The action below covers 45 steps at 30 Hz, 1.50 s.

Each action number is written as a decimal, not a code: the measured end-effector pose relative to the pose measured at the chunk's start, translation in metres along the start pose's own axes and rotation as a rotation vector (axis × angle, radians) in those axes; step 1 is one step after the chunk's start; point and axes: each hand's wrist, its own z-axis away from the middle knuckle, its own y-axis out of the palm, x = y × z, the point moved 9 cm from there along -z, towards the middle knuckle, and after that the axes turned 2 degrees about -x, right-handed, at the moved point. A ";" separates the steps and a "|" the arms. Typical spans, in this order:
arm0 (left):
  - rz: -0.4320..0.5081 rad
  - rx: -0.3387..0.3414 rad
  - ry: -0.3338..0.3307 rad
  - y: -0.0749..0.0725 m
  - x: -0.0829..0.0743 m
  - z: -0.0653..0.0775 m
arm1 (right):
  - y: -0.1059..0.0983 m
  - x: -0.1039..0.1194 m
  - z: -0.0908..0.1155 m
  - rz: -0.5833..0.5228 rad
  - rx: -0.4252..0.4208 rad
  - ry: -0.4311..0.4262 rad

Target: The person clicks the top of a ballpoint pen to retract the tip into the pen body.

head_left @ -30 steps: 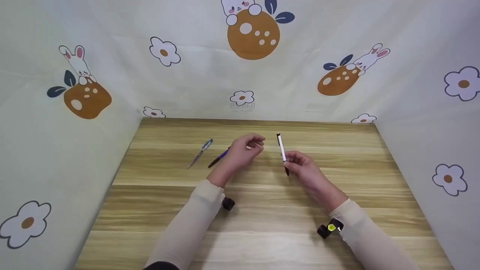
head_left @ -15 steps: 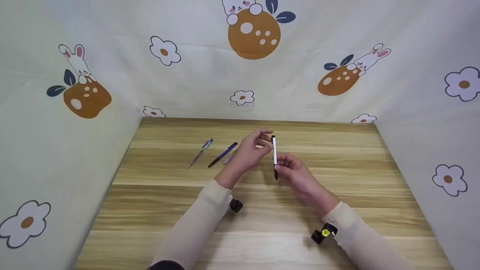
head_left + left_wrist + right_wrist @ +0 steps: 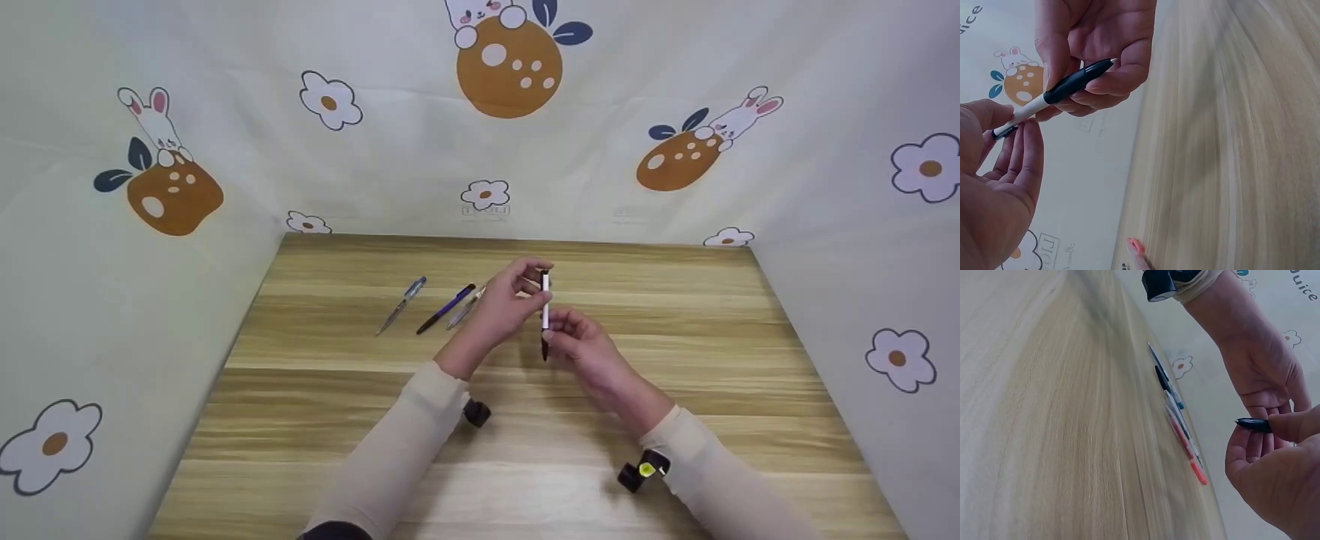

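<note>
A white ballpoint pen (image 3: 546, 307) with a black grip and black top end stands nearly upright between both hands, its bare point (image 3: 1112, 60) downward. My left hand (image 3: 506, 301) pinches the white barrel near the top, thumb in front and fingertips behind. Lower down, my right hand (image 3: 596, 352) holds the black grip section (image 3: 1075, 83) between thumb and fingers. In the right wrist view the dark tip end (image 3: 1252, 424) sticks out past the right thumb, and the white barrel is mostly hidden by the hands.
Left of the hands on the wooden table (image 3: 315, 405) lie a light blue clear pen (image 3: 403, 306), a purple pen with black ends (image 3: 448, 308) and a clear pen (image 3: 460, 312) partly behind the left hand. The right wrist view also shows a red-ended pen (image 3: 1198, 472). Patterned cloth (image 3: 375, 165) surrounds the table.
The right hand has brought the white pen leftward and turned it more upright. The left hand has moved right, off the lying pens, and now pinches its upper part.
</note>
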 end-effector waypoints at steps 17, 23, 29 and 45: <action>0.012 -0.012 0.011 -0.001 -0.002 0.001 | 0.004 0.004 0.004 -0.024 -0.008 -0.019; 0.025 -0.012 -0.003 -0.001 -0.001 0.000 | 0.004 0.006 0.005 0.001 -0.018 -0.030; 0.008 -0.003 0.000 0.000 -0.001 0.000 | 0.005 0.008 0.005 -0.021 -0.019 -0.040; 0.027 0.026 0.006 -0.001 -0.003 0.001 | 0.006 0.009 0.005 0.018 0.048 -0.066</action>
